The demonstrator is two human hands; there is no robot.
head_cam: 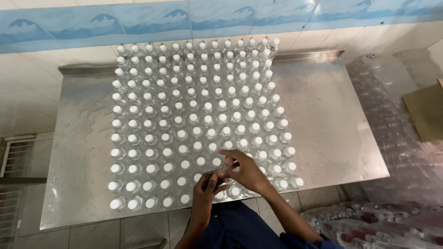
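Note:
Several rows of clear plastic bottles with white caps (194, 115) stand packed together on a wet steel table (323, 115). My left hand (205, 189) and my right hand (244, 170) meet at the near edge of the bottle block. Both hands grip one clear bottle (224, 167) that is tilted above the front rows. My right hand's fingers curl over its upper end; my left hand holds its lower part. Whether this bottle has a cap is hidden by my fingers.
Plastic-wrapped bundles of bottles (392, 138) are stacked to the right of the table, with more on the floor (369, 226). A piece of brown cardboard (427, 110) lies on the bundles. A tiled wall with a blue band (138, 23) stands behind the table.

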